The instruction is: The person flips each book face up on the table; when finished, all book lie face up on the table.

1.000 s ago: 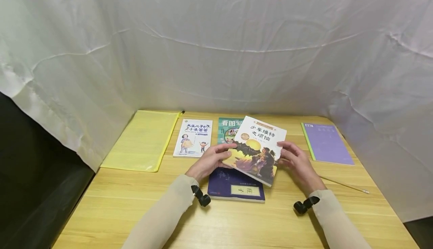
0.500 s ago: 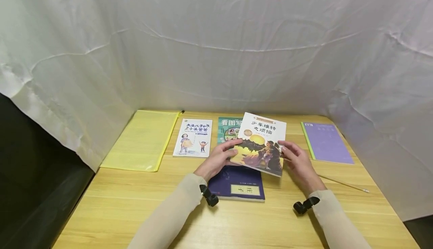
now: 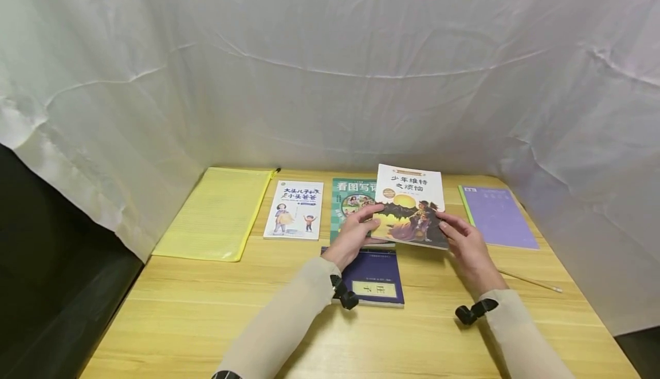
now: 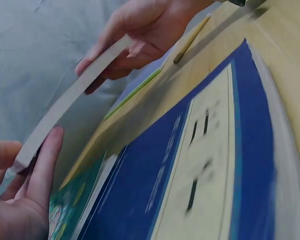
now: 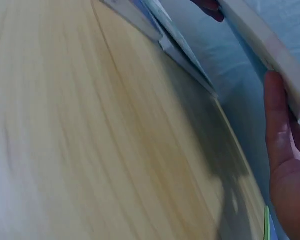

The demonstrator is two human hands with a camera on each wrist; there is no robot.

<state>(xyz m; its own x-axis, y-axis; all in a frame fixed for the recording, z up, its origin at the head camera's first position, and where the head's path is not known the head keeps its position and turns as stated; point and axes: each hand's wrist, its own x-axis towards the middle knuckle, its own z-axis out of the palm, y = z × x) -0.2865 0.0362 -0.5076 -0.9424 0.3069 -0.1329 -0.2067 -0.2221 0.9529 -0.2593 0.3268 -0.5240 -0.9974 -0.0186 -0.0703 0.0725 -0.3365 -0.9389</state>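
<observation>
Both hands hold a white-topped picture-cover book point(image 3: 409, 207) above the table. My left hand point(image 3: 354, 233) grips its left edge, thumb on the cover and fingers underneath. The right edge is gripped by my right hand point(image 3: 468, 247). In the left wrist view the held book point(image 4: 72, 102) appears edge-on, raised over the tabletop. Below and to the left lies a green book point(image 3: 353, 210), partly covered by it in the head view. A dark blue book point(image 3: 373, 273) lies nearer, with my left wrist overlapping its left side.
A white children's book point(image 3: 294, 210) lies left of the green one. Farther left is a yellow zip folder point(image 3: 216, 213). At the right lie a purple notebook point(image 3: 500, 217) and a pencil point(image 3: 531, 280). Pale fabric point(image 3: 330, 70) hangs around the wooden table point(image 3: 196, 304).
The held book has moved right and away from me, turning more upright in the head view. Both hands moved with it, baring more of the green and dark blue books.
</observation>
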